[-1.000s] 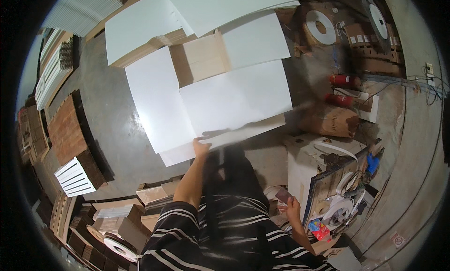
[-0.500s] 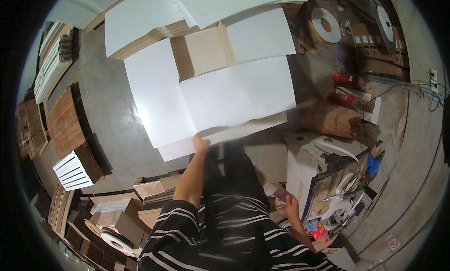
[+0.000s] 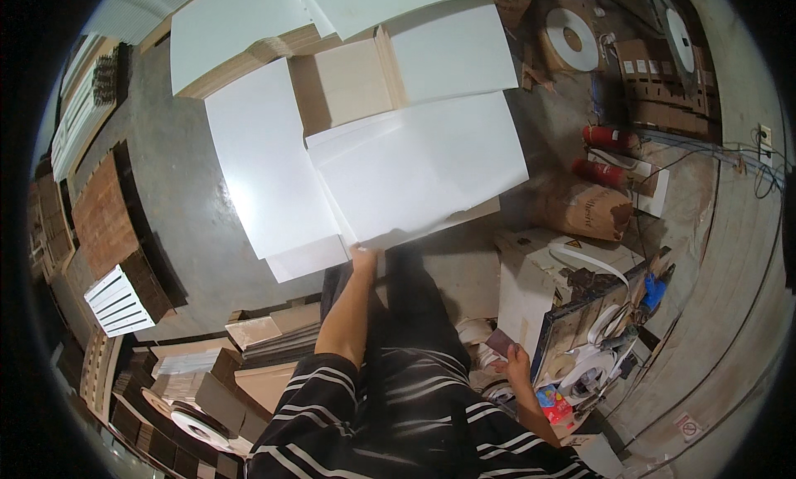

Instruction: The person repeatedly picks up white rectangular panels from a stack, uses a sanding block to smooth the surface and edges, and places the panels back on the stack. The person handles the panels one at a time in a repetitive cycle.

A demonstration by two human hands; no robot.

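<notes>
A large white panel (image 3: 419,168) lies on top of a stack of similar boards, nearly filling the middle of the view; its face is smooth, plain and slightly glossy, its near edge thin and pale. It overlaps a second long white panel (image 3: 265,160) to its left, and both rest above the grey concrete floor (image 3: 178,222). More white sheets (image 3: 232,31) and a bare tan board (image 3: 344,81) sit further back on raw-edged stacks.

The left hand (image 3: 363,255) reaches forward at the end of a bare forearm and grips the near edge of the large white panel, fingers closed on the rim at its lower left corner. The right hand (image 3: 514,365) hangs low beside the hip, fingers curled around a small dark flat block (image 3: 500,343).

To the right, a brown paper sack (image 3: 584,210) with dark print leans near two red cylinders (image 3: 609,156) lying on the floor. A white box (image 3: 531,280) below it carries a yellow triangular label (image 3: 574,244). Brown cardboard cartons (image 3: 655,73) with small white rectangular labels stand at the top right beside a white roll of edge tape (image 3: 570,38). A small sign with a red circle (image 3: 688,428) lies on the floor at the lower right.
</notes>
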